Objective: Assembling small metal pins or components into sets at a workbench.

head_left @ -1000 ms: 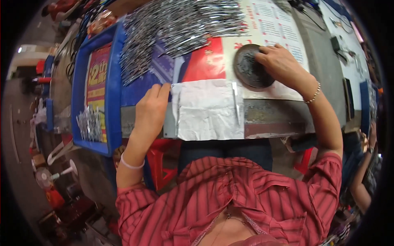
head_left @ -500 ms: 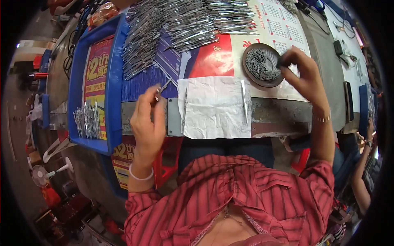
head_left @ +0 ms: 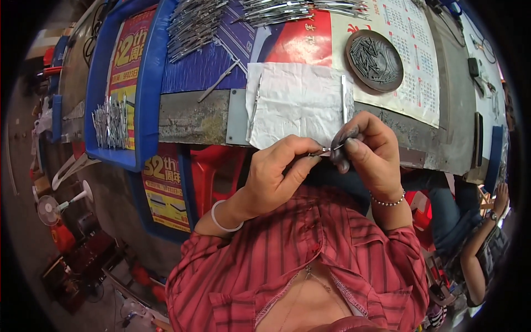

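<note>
Both my hands meet just off the table's front edge. My left hand [head_left: 279, 174] is closed, pinching a small silver metal piece [head_left: 322, 150] between thumb and forefinger. My right hand [head_left: 369, 152], its fingertips dark grey, pinches a thin metal pin [head_left: 339, 146] whose end is at the silver piece; whether it has entered it I cannot tell. Behind them lies a creased white paper sheet [head_left: 298, 102] with a slim metal piece [head_left: 255, 102] at its left side and a brighter flat one [head_left: 344, 99] at its right. A round brown dish [head_left: 391, 55] holds many grey pins [head_left: 368, 58].
Heaps of slim silver pieces [head_left: 193, 30] cover the back of the table. One similar piece [head_left: 219, 81] lies alone left of the paper. A blue tray [head_left: 145, 83] at the left holds an upright bunch of metal pieces [head_left: 110, 124]. Another person's arm [head_left: 473, 254] shows at far right.
My right hand has come from the dish toward me, and my left hand has moved right and nearer to meet it. The view has shifted, so the table sits higher in the picture.
</note>
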`<state>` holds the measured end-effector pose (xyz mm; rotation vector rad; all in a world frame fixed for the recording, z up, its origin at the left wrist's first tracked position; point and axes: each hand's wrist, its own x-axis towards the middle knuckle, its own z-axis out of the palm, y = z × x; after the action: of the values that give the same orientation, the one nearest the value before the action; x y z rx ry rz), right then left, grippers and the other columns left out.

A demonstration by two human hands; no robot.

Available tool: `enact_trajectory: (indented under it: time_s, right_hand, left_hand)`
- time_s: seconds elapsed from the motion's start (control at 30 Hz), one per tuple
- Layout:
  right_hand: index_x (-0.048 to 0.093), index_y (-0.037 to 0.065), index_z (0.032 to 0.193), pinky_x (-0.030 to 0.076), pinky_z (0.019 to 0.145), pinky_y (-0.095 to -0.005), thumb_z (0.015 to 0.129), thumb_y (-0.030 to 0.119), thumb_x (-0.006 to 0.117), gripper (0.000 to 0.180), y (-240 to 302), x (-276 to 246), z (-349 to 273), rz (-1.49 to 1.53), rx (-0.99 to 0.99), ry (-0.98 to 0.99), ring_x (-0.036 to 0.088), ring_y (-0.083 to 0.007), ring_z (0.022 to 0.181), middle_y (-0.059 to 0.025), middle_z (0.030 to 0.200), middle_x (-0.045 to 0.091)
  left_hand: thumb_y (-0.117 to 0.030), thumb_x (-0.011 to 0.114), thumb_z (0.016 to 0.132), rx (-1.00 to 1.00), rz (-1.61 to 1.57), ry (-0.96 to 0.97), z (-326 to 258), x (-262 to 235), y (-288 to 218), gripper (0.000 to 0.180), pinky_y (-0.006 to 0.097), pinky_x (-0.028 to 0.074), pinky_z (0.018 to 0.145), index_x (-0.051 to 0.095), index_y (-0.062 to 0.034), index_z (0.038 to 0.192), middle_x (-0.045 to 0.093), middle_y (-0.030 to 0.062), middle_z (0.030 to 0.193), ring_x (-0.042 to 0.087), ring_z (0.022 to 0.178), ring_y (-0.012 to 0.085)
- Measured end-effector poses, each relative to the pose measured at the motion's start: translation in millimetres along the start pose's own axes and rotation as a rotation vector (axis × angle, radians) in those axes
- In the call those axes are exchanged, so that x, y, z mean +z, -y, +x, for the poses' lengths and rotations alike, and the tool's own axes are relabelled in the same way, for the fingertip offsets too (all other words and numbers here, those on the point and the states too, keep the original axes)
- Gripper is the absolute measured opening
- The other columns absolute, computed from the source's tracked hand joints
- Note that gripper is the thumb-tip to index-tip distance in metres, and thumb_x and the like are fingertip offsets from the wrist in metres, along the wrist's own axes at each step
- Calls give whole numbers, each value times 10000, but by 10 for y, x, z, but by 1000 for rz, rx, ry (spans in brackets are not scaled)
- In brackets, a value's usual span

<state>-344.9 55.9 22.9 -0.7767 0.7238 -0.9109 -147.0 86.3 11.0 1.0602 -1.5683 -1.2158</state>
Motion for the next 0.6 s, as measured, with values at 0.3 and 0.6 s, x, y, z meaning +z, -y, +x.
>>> enact_trajectory:
  time_s: [0.3, 0.6]
  right_hand:
    - [476, -6, 946, 472, 610, -214, 917, 80, 548, 116, 17, 73, -2, -58, 20, 12, 577, -93, 650, -82, 819, 619]
    - [469, -7, 938, 476, 619, -217, 915, 58, 528, 91, 23, 84, 16, -73, 3, 11, 586, -97, 655, -86, 820, 618]
  left_hand:
    - [45, 596, 835, 62, 78, 14, -4, -5, -38, 162, 291, 503, 616, 580, 17, 994, 628, 125, 843, 650, 705, 235]
    - [33, 589, 843, 68, 81, 10, 28, -14, -35, 140, 296, 503, 610, 581, 14, 982, 633, 125, 833, 652, 700, 240]
